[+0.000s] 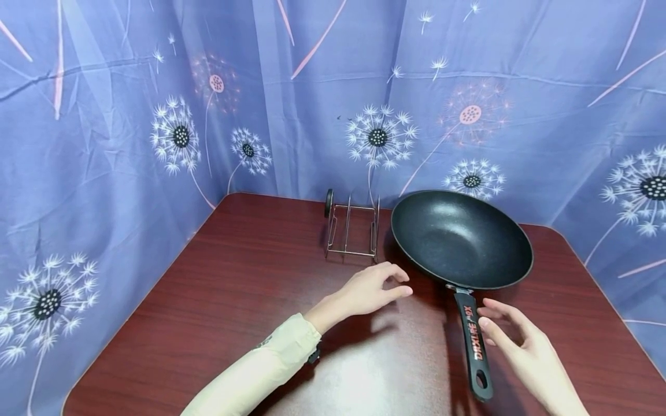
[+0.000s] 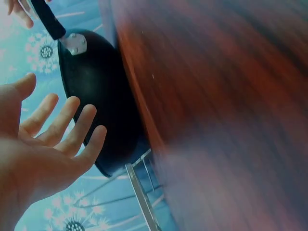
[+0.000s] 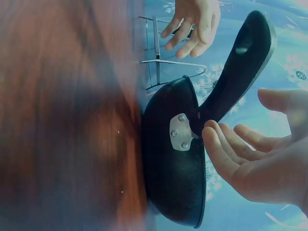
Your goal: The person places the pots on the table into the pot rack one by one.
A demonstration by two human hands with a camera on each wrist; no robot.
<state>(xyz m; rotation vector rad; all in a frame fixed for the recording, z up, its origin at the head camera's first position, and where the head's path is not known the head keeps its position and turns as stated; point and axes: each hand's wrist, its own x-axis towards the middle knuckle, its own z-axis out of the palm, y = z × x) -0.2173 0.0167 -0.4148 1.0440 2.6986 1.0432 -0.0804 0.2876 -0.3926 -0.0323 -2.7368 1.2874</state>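
Note:
A black wok (image 1: 463,237) sits on the right side of the table, its long handle (image 1: 470,341) with red lettering pointing towards me. Beside the handle, on its right, is my right hand (image 1: 525,346), its fingers loosely bent and nothing in its grasp. In the right wrist view those fingertips (image 3: 211,132) come right up to the base of the handle, near the riveted metal bracket (image 3: 181,132). My left hand (image 1: 369,292) hovers left of the wok with fingers relaxed and spread, holding nothing.
A wire rack (image 1: 351,252) with a black round part (image 1: 329,203) at its left stands at the back, just left of the wok. The dark red table (image 1: 218,289) meets a blue dandelion-print curtain (image 1: 312,133) at the back and sides.

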